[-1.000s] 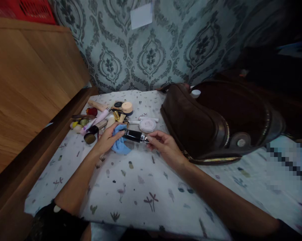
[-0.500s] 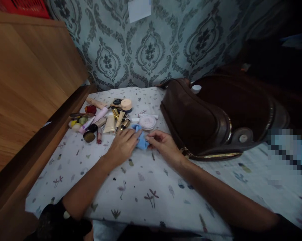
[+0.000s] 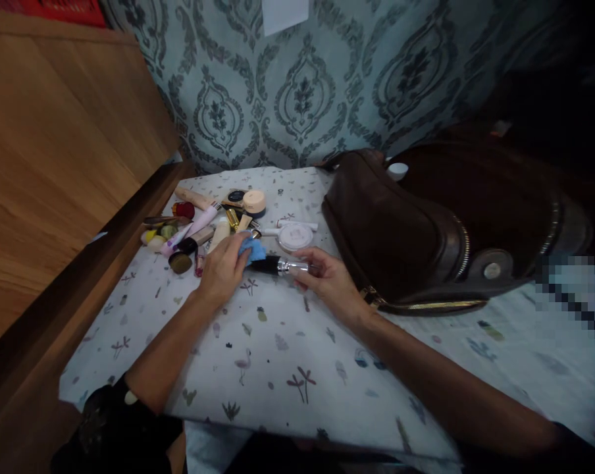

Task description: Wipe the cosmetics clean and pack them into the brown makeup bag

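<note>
Pinched in my left hand (image 3: 222, 268) is a small crumpled blue cloth (image 3: 252, 250), which lies against the dark end of a black-and-silver cosmetic tube (image 3: 272, 264). My right hand (image 3: 327, 280) grips the tube's shiny silver end between thumb and fingers. The tube is held roughly level above the printed tablecloth (image 3: 278, 362); its exact kind is not clear. Just behind it lies a round pale compact (image 3: 295, 237). Left of the compact, partly behind my left hand, is a cluster of makeup: a beige squeeze tube (image 3: 220, 234), a gold tube (image 3: 232, 219) and a dark-topped brush (image 3: 180, 262).
A large brown leather bag (image 3: 401, 230) with zips stands close on the right. A cream jar (image 3: 254, 203), a red item (image 3: 183, 210) and small sponges (image 3: 154, 242) lie at the back left. A wooden panel (image 3: 70, 118) borders the left side; a patterned curtain (image 3: 302, 92) hangs behind.
My hands have moved apart, and the black-and-silver tube now shows between them. The blue cloth has shifted left with my left hand. The view has shifted slightly.
</note>
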Available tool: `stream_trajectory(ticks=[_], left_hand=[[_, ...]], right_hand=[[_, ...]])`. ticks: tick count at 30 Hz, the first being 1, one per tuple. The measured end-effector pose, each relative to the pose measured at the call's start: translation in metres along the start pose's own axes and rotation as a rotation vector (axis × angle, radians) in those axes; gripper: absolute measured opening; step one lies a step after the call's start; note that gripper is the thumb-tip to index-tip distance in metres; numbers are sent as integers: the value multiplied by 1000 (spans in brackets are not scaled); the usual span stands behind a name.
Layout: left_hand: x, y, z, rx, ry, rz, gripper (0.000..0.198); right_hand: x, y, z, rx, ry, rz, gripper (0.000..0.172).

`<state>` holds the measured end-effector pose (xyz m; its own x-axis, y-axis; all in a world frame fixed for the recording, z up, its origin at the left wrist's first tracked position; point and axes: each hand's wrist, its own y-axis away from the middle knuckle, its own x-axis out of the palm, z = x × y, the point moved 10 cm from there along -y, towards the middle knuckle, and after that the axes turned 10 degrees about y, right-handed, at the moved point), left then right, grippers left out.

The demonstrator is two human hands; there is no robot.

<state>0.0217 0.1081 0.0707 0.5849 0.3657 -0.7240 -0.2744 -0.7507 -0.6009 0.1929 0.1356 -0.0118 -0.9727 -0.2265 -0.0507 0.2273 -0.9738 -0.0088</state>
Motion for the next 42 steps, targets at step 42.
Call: stream_trajectory(ticks=[42], left_hand=[[18, 0, 31, -316, 519, 135, 40]], right_hand=[[-8, 6, 3, 209, -180, -53, 47]])
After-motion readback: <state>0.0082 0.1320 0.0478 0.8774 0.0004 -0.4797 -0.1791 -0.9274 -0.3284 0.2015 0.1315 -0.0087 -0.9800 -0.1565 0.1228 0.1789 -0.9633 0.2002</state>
